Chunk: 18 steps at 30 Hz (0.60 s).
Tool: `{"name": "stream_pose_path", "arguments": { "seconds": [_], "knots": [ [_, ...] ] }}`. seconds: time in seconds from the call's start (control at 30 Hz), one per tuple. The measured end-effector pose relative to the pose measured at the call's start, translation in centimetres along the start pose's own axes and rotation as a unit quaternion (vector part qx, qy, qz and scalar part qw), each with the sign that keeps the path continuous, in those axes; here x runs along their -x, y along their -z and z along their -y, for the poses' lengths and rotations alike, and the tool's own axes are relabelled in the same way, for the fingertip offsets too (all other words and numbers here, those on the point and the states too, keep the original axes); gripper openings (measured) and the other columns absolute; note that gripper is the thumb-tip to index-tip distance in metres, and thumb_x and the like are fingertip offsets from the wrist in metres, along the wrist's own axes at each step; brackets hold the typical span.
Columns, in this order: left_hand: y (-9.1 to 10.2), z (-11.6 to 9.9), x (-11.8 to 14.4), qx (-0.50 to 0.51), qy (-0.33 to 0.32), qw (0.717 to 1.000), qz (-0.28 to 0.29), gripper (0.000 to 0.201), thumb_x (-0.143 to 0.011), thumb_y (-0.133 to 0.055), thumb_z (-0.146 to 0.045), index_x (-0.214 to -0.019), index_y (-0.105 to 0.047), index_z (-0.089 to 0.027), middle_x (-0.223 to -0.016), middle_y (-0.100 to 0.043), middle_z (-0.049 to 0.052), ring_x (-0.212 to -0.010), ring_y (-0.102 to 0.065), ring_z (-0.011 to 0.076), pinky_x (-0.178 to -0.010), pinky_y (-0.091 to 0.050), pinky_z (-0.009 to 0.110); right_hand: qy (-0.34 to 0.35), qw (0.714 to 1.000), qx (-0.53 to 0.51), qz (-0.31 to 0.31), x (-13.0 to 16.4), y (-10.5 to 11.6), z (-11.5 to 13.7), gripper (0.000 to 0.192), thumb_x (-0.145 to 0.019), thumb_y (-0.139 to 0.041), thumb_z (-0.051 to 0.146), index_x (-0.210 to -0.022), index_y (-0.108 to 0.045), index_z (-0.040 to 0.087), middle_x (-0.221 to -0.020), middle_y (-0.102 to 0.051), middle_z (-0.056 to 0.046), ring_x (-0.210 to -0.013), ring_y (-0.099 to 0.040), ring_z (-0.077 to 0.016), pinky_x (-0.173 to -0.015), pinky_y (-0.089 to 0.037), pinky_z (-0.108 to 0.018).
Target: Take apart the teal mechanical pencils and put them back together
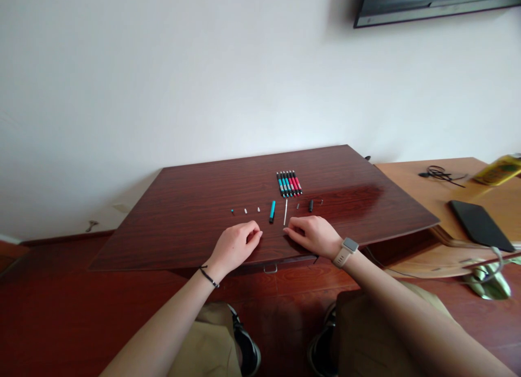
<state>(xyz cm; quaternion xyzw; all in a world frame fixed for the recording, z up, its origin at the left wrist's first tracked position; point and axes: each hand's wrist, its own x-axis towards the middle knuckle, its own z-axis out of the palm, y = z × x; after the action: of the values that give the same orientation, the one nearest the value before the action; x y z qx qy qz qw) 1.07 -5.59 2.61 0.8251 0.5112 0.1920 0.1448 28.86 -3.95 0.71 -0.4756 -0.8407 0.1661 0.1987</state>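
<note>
My left hand rests on the dark wooden table near its front edge, fingers curled in and nothing seen in them. Likewise curled, my right hand lies to the right, just below a thin white pen refill. Between the hands and slightly beyond is a teal pen barrel with a dark end. Left of it sit a tiny teal piece and two small white pieces. Rightward are a small grey piece, a black pen grip and a thin dark clip-like piece.
Several assembled teal and red pens lie side by side behind the parts. On a lighter desk at right are a black cable, a dark flat device and a yellow package. A screen hangs on the wall.
</note>
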Motion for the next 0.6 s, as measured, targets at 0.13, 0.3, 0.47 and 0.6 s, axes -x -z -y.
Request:
{"name": "stream_pose_path", "arguments": {
  "seconds": [0.13, 0.3, 0.47, 0.6],
  "knots": [
    [-0.1, 0.0, 0.0, -0.003, 0.005, 1.000, 0.004, 0.020, -0.104, -0.056, -0.030, -0.087, -0.063, -0.024, -0.081, -0.073, 0.000, -0.072, -0.067, 0.0186, -0.070, -0.042, 0.028, 0.002, 0.999, -0.033, -0.011, -0.1, 0.0, 0.2, 0.033, -0.106, -0.058, 0.043, -0.080, -0.063, 0.023, -0.072, -0.067, -0.001, -0.064, -0.058, -0.0160, -0.064, -0.033, -0.028],
    [-0.3, 0.3, -0.1, -0.001, 0.004, 1.000, 0.007, 0.020, -0.105, -0.055, -0.032, -0.088, -0.063, -0.024, -0.082, -0.072, 0.000, -0.073, -0.066, 0.0187, -0.071, -0.041, 0.029, 0.061, 0.992, -0.048, -0.101, -0.9, -0.2, 0.8, 0.024, -0.104, -0.063, 0.037, -0.123, -0.068, 0.023, -0.101, -0.072, -0.007, -0.094, -0.066, -0.0249, -0.087, -0.052, -0.036],
    [-0.3, 0.5, 0.0, 0.003, 0.001, 1.000, 0.006, 0.018, -0.105, -0.055, -0.031, -0.089, -0.063, -0.024, -0.081, -0.071, -0.001, -0.072, -0.065, 0.0183, -0.070, -0.040, 0.029, 0.071, 0.989, 0.009, -0.130, -2.2, -0.8, 0.8, 0.078, -0.095, -0.074, 0.046, -0.162, -0.042, 0.025, -0.153, -0.058, -0.015, -0.147, -0.046, -0.0375, -0.122, -0.040, -0.056],
    [-0.3, 0.3, -0.1, 0.003, 0.000, 1.000, 0.009, 0.019, -0.104, -0.056, -0.030, -0.089, -0.064, -0.024, -0.081, -0.071, -0.001, -0.072, -0.065, 0.0181, -0.069, -0.040, 0.029, 0.021, 0.993, 0.023, -0.113, -3.5, -1.8, 0.1, 0.102, -0.087, -0.080, 0.052, -0.171, -0.029, 0.025, -0.165, -0.050, -0.015, -0.156, -0.036, -0.0416, -0.126, -0.034, -0.061]
  ]
}}
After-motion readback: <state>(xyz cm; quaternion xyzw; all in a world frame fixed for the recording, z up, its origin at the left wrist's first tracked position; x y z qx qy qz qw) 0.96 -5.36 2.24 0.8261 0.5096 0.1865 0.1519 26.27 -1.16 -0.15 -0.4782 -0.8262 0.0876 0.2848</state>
